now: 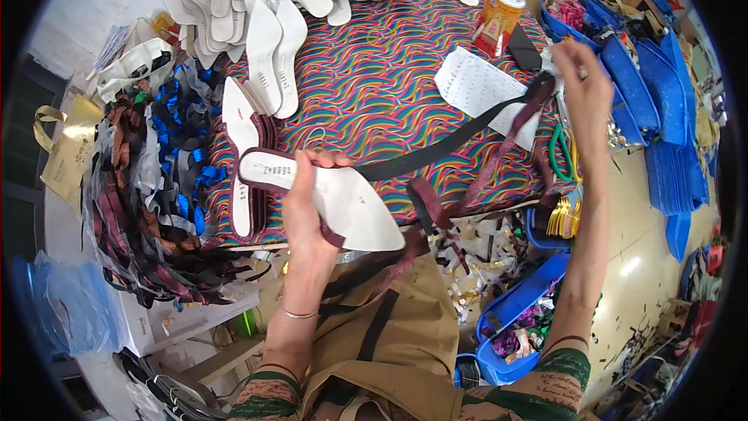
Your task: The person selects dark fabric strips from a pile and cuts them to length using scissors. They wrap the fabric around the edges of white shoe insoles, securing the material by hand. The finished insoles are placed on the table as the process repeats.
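Note:
My left hand (304, 206) is closed around a white shoe insole (358, 206), tilted with its pointed toe toward the lower right. Maroon edging shows along part of the insole's rim. From the insole a long strip (436, 152), black on one side and maroon on the other, stretches up to the right. My right hand (580, 78) is raised at the strip's far end, its fingers closed on it; the fingertips are partly hidden. Beside my left hand lies a stack of maroon-edged insoles (245, 129).
Plain white insoles (273, 54) pile up at the back. A bottle (502, 8), a dark phone (524, 48), a written sheet (475, 86) and green-handled scissors (559, 152) lie at the right. Strip scraps (175, 132) hang at the left. Blue bins (658, 86) stand on the right.

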A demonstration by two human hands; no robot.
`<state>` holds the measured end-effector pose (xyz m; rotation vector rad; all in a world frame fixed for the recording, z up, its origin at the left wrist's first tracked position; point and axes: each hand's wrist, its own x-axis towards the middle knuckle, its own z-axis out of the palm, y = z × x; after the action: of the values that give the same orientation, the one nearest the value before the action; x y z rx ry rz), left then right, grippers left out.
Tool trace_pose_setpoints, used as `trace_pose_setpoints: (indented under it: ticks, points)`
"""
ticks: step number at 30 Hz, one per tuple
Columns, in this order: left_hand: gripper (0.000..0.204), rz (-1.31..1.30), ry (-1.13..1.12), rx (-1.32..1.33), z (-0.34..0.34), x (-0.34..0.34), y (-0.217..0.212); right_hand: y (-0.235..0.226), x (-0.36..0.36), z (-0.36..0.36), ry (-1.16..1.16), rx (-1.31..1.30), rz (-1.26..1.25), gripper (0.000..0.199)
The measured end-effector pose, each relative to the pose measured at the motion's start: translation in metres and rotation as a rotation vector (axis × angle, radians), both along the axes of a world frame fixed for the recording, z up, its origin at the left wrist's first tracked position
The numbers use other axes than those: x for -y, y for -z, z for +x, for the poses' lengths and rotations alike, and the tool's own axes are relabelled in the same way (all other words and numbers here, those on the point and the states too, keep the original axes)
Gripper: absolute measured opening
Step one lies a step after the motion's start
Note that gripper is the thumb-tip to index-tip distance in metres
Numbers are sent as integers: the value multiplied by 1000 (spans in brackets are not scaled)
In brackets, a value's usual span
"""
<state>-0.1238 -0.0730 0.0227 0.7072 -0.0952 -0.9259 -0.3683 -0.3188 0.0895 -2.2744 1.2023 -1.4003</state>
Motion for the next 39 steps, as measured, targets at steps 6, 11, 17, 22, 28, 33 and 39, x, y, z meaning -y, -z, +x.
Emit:
trace_pose_setpoints:
  ticks: [6,11,17,22,28,33,39]
  points:
    - [21,86,-28,10,0,-6,2,51,-158,73,-514,486,1141,33]
    - [21,29,-20,0,-5,-6,2,109,-227,94,-703,1054,1538,23]
    - [22,35,-42,-6,-12,-12,1,94,-235,119,-614,1226,1506,14]
    - [20,4,-7,6,-17,-16,2,106,-233,119,-776,1218,1321,8]
    - [16,57,-2,161,-16,-23,-1,88,-217,105,-695,1083,1329,10]
    - [12,185,19,363,-22,-27,-12,80,-195,94,-700,335,791,7]
    - [12,116,67,525,-19,-34,-12,75,-204,82,-616,181,323,11]
